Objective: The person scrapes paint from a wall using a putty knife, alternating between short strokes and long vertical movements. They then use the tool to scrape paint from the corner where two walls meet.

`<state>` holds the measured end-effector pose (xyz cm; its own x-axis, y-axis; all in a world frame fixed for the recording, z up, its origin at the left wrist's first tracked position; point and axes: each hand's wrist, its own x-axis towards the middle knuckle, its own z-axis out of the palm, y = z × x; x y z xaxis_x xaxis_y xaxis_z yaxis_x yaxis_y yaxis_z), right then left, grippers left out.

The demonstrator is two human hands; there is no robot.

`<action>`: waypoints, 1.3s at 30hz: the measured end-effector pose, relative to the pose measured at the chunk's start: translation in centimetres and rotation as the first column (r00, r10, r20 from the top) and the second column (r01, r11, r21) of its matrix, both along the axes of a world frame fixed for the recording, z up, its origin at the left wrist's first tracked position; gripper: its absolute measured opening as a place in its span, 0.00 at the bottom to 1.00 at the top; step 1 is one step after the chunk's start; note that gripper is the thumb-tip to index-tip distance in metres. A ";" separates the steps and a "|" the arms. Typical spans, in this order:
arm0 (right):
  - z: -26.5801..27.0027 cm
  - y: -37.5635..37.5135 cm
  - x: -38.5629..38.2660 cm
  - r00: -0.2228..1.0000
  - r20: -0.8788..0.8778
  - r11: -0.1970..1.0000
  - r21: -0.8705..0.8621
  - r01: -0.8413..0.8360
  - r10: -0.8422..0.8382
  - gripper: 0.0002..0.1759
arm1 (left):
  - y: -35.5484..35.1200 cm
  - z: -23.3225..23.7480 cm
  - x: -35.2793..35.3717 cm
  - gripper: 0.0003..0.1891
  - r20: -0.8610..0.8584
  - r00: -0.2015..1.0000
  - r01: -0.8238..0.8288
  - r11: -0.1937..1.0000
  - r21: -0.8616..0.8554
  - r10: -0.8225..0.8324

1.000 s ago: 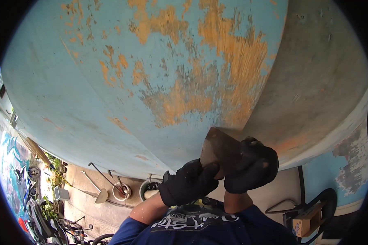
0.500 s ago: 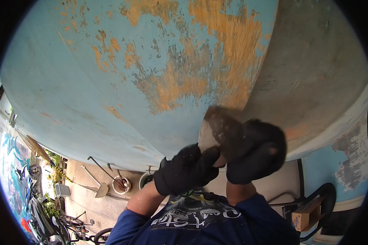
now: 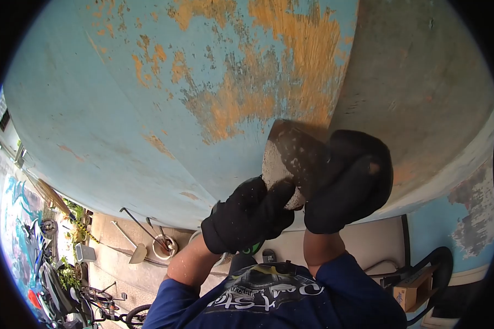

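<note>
A broad, flat scraper blade (image 3: 297, 158), dark brown with a pale speckled left side, lies against or just in front of the painted surface (image 3: 225, 164). My left hand (image 3: 252, 214), in a black glove, pinches its lower left edge between thumb and fingers. Around the blade's right end my right hand (image 3: 348, 181) is closed, also black-gloved; its fingers are partly hidden. The blade's top edge sits just below a scraped patch (image 3: 307, 60), where orange and grey show through the light blue paint. Pale flecks dot the left glove and forearm.
A grey-brown panel (image 3: 411, 98) adjoins the blue on the right. Below stand a bucket (image 3: 164, 248) with tools, a long-handled dustpan (image 3: 138, 254), a bicycle (image 3: 107, 304) and parked motorbikes (image 3: 52, 290). At lower right are a cardboard box (image 3: 414, 290) and a curved black frame (image 3: 442, 263).
Both hands have moved up the surface together with the scraper blade, toward the scraped patch. The camera view has shifted slightly, and a foot now shows below.
</note>
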<state>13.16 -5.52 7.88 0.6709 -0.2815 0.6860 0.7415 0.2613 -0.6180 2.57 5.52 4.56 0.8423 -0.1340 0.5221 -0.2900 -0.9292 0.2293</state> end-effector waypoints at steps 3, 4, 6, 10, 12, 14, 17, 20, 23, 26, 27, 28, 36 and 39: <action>-0.8 -1.3 -0.3 0.999 0.050 0.955 -0.296 0.004 0.012 0.31 | -0.6 -1.8 -0.5 0.32 0.026 0.999 0.048 0.997 -0.058 -0.046; -0.6 -1.3 0.0 0.998 0.062 0.955 -0.296 0.008 0.010 0.31 | -0.6 -1.9 -0.5 0.32 0.038 0.998 0.050 0.997 -0.057 -0.048; -0.3 -1.5 -0.3 0.992 0.064 0.970 -0.224 -0.093 0.110 0.33 | -0.9 -0.8 -1.1 0.32 -0.144 0.988 0.043 0.990 -0.133 -0.062; 0.3 -1.2 -2.4 0.946 0.118 0.943 -0.186 -0.277 0.302 0.32 | -0.6 2.6 -1.6 0.29 -0.552 0.746 -0.447 0.334 -0.830 -0.372; -2.5 -1.7 -1.5 0.992 0.055 0.926 -0.367 -0.090 0.118 0.30 | -0.6 -3.0 -2.2 0.28 -0.310 0.940 -0.094 0.763 -0.639 -0.143; -5.6 -2.7 -1.3 0.980 0.107 0.934 -0.335 -0.123 0.168 0.27 | -1.5 -7.2 -2.5 0.24 0.110 0.992 0.071 0.996 -0.062 -0.064; -9.4 -4.6 -3.2 0.894 -0.190 0.913 0.040 -0.405 0.405 0.28 | -3.4 -4.1 -3.4 0.22 -0.470 0.783 -0.471 0.104 -0.876 -0.407; -12.4 -7.2 -4.9 0.749 -0.325 0.806 0.084 -0.586 0.578 0.46 | -4.7 -4.9 -3.7 0.14 0.115 0.990 -0.021 0.886 -0.462 0.084; -12.6 -8.6 -6.4 0.301 -0.540 0.424 0.116 -0.898 0.786 0.44 | -5.8 -4.5 -3.8 0.12 0.020 0.986 -0.135 0.870 -0.474 0.164; -11.0 -9.4 -7.9 0.417 -0.755 0.386 -0.235 -0.892 0.505 0.41 | -5.7 -3.7 -3.4 0.11 -0.103 0.990 -0.138 0.766 -0.628 0.093; -12.1 -9.9 -7.8 0.435 -0.742 0.411 -0.233 -0.881 0.511 0.37 | -5.6 -3.4 -3.2 0.10 -0.181 0.983 -0.132 0.636 -0.760 -0.012; -12.8 -10.5 -7.8 0.451 -0.729 0.437 -0.229 -0.870 0.515 0.35 | -5.2 -3.6 -2.9 0.10 -0.188 0.982 -0.129 0.645 -0.753 -0.022; -10.6 -12.6 -8.5 0.530 -0.623 0.571 -0.157 -0.806 0.576 0.28 | -2.4 -2.5 -0.6 0.16 -0.017 0.999 0.011 0.573 -0.819 -0.044; -10.4 -10.7 -9.8 0.620 -0.597 0.699 -0.132 -0.702 0.510 0.33 | -2.3 -1.6 -0.2 0.11 -0.023 0.995 0.023 0.465 -0.885 -0.094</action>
